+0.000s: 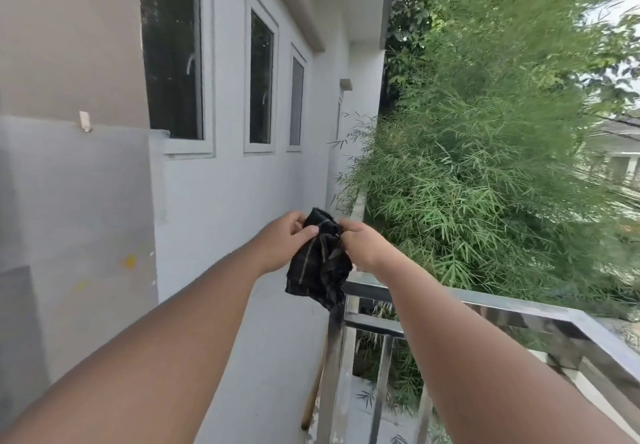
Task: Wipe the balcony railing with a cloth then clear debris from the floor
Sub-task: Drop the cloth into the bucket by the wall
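The left hand (pixel 287 239) curls its fingers over the upper left corner of the dark cloth (pixel 320 263), and the right hand (pixel 363 246) pinches the upper right edge. The cloth is held bunched between them in the air, and its lower corner hangs at six o'clock, right over the corner of the railing (pixel 485 308); whether it touches the metal cannot be told. The main risk is probably a slip. If either hand lets go while the cloth is rearranged, it could fall past the top rail, which runs off toward four o'clock, and land in the bamboo (pixel 485 183) beyond, out of reach. A loose fold could also catch on the rail's square corner during the wipe. A brown stick (pixel 313 391) leans by the corner post at six o'clock, and a careless sweep might knock it over. The wall (pixel 225 201) closes off nine to eleven o'clock. That leaves a narrow strip of floor (pixel 277 346) between wall and railing, with open room mainly straight ahead at twelve o'clock.
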